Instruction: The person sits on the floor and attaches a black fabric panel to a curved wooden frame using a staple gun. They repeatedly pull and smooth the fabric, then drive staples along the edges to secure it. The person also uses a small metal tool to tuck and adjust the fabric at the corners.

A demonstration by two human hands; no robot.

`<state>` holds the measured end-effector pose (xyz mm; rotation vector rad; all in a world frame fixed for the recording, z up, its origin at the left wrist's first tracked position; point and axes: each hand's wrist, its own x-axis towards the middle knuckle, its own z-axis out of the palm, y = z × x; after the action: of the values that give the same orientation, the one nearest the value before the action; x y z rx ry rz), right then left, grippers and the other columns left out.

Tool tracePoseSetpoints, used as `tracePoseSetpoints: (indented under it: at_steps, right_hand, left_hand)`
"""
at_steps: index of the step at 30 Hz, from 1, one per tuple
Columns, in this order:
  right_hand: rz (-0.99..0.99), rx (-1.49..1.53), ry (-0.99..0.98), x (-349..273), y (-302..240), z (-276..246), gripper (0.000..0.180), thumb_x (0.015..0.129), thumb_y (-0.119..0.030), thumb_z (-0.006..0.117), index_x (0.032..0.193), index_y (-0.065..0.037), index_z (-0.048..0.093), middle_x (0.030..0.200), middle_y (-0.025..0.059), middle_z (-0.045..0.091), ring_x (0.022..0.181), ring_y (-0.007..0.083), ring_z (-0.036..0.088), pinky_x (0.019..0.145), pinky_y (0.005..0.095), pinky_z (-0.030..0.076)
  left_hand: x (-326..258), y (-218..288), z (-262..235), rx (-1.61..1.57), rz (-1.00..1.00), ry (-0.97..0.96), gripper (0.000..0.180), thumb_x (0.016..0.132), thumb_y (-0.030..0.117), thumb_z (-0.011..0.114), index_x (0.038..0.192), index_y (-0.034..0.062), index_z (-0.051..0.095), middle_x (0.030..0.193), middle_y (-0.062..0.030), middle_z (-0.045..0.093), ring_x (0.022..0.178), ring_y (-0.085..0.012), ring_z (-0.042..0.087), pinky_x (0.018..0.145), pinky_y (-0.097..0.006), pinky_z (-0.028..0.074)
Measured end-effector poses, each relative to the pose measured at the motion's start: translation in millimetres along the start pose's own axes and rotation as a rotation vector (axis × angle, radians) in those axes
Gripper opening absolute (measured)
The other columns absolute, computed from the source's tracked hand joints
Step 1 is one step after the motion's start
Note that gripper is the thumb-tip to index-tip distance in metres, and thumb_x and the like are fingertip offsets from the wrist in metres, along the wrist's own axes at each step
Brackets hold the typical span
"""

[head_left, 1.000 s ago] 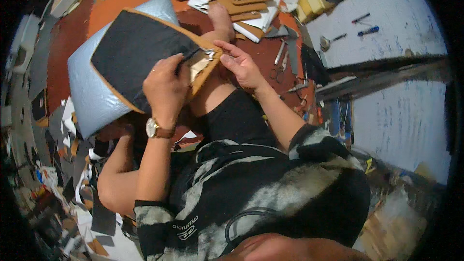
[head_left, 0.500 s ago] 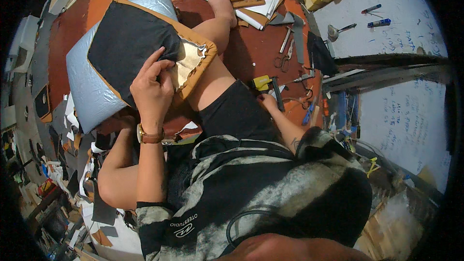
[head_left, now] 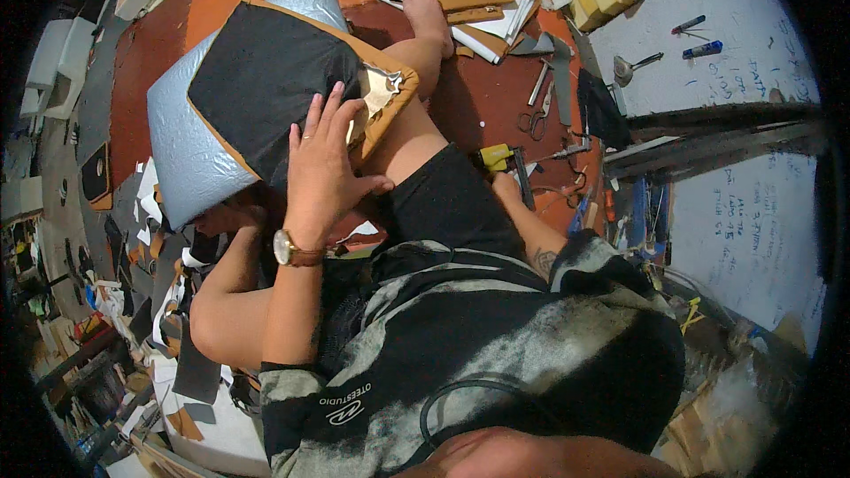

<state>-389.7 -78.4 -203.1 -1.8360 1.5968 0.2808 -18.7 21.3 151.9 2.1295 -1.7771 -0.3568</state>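
Observation:
My left hand [head_left: 325, 164] lies over the near right part of a black cloth [head_left: 266, 80], fingers spread and thumb stretched out to the right. The cloth covers most of the back of a tan upholstered panel [head_left: 400, 96]; bare pale board [head_left: 379, 87] with gathered cover edges shows at its right end. Underneath is a silvery wrapped cushion [head_left: 177, 164], and the panel's right end rests over my leg. By my thigh, my right hand [head_left: 507, 188] is closed around what looks like a yellow-and-black staple gun [head_left: 497, 158]; its fingers are partly hidden.
Scissors [head_left: 535, 119] and other hand tools lie right of my leg. Several tan panels [head_left: 465, 0] and white sheets are piled beyond my foot. A white written-on board [head_left: 682, 71] with markers stands at right; fabric scraps [head_left: 168, 301] litter the left.
The fingers of my left hand have gone from bent together at the cloth's edge to spread, with the thumb swung out. The whole view has shifted slightly; my right hand stays by the staple gun.

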Motion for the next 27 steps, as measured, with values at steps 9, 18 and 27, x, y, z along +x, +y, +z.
tracePoseSetpoints:
  at_steps: [9, 18, 27]
  right_hand:
    - [0.008, -0.058, 0.052, 4, 8, 8, 0.038, 0.095, -0.039, 0.066, 0.112, -0.008, 0.080, 0.105, 0.0280, 0.076, 0.103, 0.0476, 0.073, 0.087, 0.0574, 0.058]
    - [0.011, -0.047, 0.064, 13, 14, 10, 0.036, 0.096, -0.033, 0.062, 0.107, -0.003, 0.079, 0.105, 0.0304, 0.075, 0.103, 0.0505, 0.073, 0.087, 0.0592, 0.057]
    - [0.059, 0.001, 0.029, 19, 30, 12, 0.039, 0.100, -0.029, 0.052, 0.114, -0.002, 0.077, 0.116, 0.0289, 0.075, 0.112, 0.0490, 0.071, 0.091, 0.0592, 0.056]
  left_hand:
    - [-2, -15, 48, 0.160, 0.072, 0.292, 0.099, 0.071, 0.065, 0.087, 0.153, 0.0178, 0.057, 0.166, -0.0115, 0.048, 0.154, -0.0382, 0.043, 0.118, -0.069, 0.037]
    - [-3, -23, 61, 0.317, 0.203, 0.473, 0.063, 0.094, 0.049, 0.078, 0.141, 0.0092, 0.068, 0.136, -0.0192, 0.071, 0.131, -0.0466, 0.063, 0.108, -0.059, 0.050]
    - [0, -7, 34, 0.123, 0.117, 0.363, 0.057, 0.095, 0.048, 0.076, 0.142, 0.0167, 0.070, 0.143, -0.0137, 0.070, 0.138, -0.0405, 0.060, 0.116, -0.057, 0.043]
